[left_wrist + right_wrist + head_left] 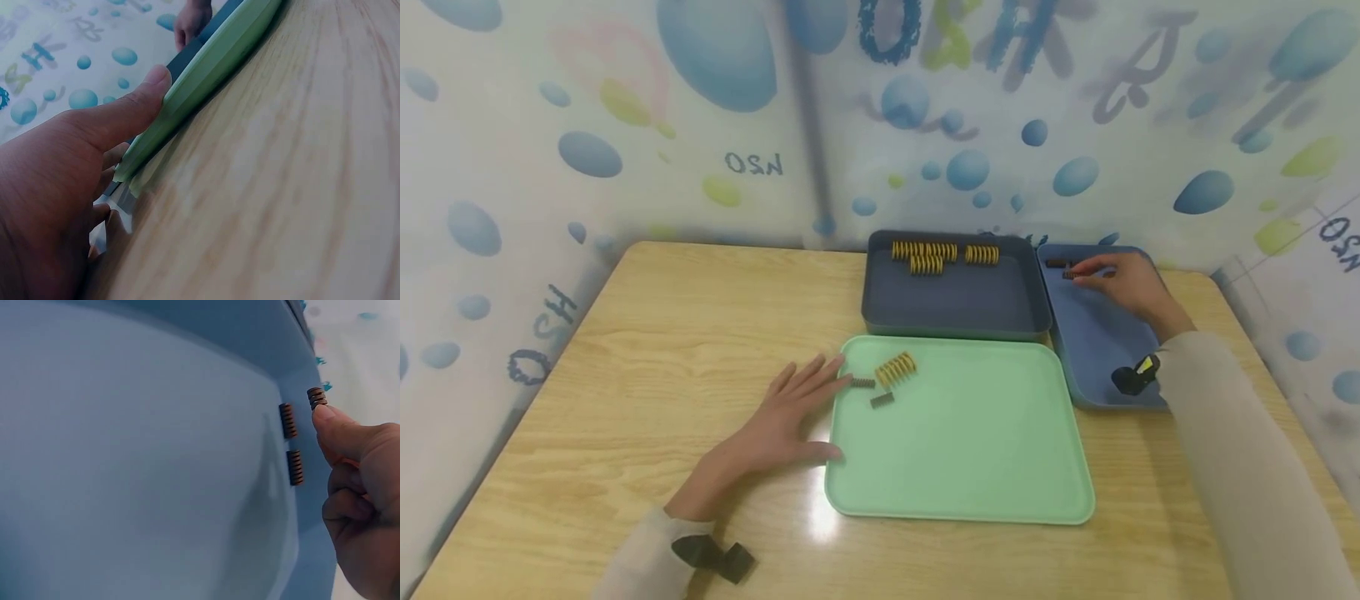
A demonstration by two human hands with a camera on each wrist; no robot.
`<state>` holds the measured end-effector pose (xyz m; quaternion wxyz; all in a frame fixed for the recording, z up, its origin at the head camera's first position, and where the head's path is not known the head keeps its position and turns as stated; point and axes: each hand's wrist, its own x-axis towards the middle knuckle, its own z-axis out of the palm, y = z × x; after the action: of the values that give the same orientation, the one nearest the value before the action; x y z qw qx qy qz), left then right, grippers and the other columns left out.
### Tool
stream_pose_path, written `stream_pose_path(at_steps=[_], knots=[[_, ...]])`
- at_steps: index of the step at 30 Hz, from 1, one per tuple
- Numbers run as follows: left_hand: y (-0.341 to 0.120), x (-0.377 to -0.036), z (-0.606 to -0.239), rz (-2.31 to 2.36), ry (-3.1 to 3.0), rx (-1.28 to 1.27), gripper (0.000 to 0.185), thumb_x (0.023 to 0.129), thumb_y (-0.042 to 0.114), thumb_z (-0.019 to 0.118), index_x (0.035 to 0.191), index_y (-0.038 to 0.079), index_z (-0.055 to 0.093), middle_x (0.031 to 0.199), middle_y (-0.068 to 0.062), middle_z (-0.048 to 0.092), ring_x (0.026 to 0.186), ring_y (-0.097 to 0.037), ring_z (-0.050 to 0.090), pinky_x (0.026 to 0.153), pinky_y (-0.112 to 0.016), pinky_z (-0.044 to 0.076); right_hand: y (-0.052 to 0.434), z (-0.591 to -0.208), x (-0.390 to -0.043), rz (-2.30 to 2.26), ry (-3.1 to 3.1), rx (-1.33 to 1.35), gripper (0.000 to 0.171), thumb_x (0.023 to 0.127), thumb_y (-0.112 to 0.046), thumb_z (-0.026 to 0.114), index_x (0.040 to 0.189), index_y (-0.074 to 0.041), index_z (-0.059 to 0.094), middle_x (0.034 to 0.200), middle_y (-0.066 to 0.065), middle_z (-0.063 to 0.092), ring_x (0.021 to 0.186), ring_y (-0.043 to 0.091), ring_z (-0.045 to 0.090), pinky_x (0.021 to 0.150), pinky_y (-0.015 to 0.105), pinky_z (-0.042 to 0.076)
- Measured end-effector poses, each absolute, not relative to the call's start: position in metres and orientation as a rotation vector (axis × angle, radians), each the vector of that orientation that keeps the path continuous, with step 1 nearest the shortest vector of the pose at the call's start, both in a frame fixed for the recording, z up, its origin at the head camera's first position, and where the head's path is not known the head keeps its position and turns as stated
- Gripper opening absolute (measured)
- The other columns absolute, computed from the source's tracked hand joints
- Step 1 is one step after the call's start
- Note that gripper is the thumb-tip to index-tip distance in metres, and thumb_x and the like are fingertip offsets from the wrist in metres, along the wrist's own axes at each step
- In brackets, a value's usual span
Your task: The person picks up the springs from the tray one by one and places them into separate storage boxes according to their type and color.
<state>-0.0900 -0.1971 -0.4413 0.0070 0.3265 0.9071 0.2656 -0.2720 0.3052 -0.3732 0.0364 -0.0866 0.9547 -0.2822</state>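
My right hand point(1126, 287) pinches a small dark brown compression spring point(317, 396) between thumb and finger, above the far end of the blue tray point(1101, 358). Two similar brown springs, one upper point(288, 420) and one lower point(295, 467) in the right wrist view, lie along that tray's end wall. With fingers spread, my left hand point(782, 421) rests at the left edge of the green tray point(962, 442); its thumb touches the rim in the left wrist view. Near its fingertips, a yellow spring point(896, 369) and two small dark springs point(882, 400) lie in the green tray.
A dark grey-blue tray point(955, 304) stands behind the green one, with several yellow springs point(927, 264) towards its back wall. The three trays sit close together on a wooden table point(700, 333). A patterned curtain or wall covering point(647, 192) rises behind the table.
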Motion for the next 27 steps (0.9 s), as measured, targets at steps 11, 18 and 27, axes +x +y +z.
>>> stream_pose_path(at_steps=[11, 18, 27], knots=[[-0.196, -0.092, -0.442, 0.84, 2.831, 1.027, 0.094, 0.076, 0.06, 0.07, 0.15, 0.018, 0.032, 0.159, -0.004, 0.017, 0.144, -0.033, 0.01, 0.112, -0.057, 0.001, 0.313, -0.39, -0.282, -0.858, 2.888, -0.22, 0.036, 0.094, -0.029, 0.063, 0.118, -0.001, 0.066, 0.12, 0.023, 0.059, 0.106, 0.04, 0.053, 0.082, 0.052, 0.045], [-0.195, -0.091, -0.44, 0.842, 2.821, 1.016, 0.094, 0.076, 0.061, 0.069, 0.151, 0.018, 0.032, 0.159, -0.004, 0.016, 0.144, -0.032, 0.009, 0.112, -0.057, 0.0, 0.321, -0.397, -0.286, -0.884, 2.857, -0.2, 0.043, 0.093, -0.036, 0.063, 0.12, -0.003, 0.065, 0.124, 0.022, 0.057, 0.114, 0.041, 0.05, 0.091, 0.055, 0.042], [-0.197, -0.09, -0.441, 0.83, 2.831, 1.01, 0.094, 0.076, 0.062, 0.068, 0.151, 0.019, 0.032, 0.159, -0.002, 0.015, 0.144, -0.031, 0.009, 0.113, -0.056, 0.0, 0.32, -0.4, -0.287, -0.876, 2.825, -0.182, 0.044, 0.093, -0.036, 0.062, 0.121, -0.002, 0.065, 0.131, 0.023, 0.052, 0.118, 0.042, 0.048, 0.095, 0.056, 0.038]])
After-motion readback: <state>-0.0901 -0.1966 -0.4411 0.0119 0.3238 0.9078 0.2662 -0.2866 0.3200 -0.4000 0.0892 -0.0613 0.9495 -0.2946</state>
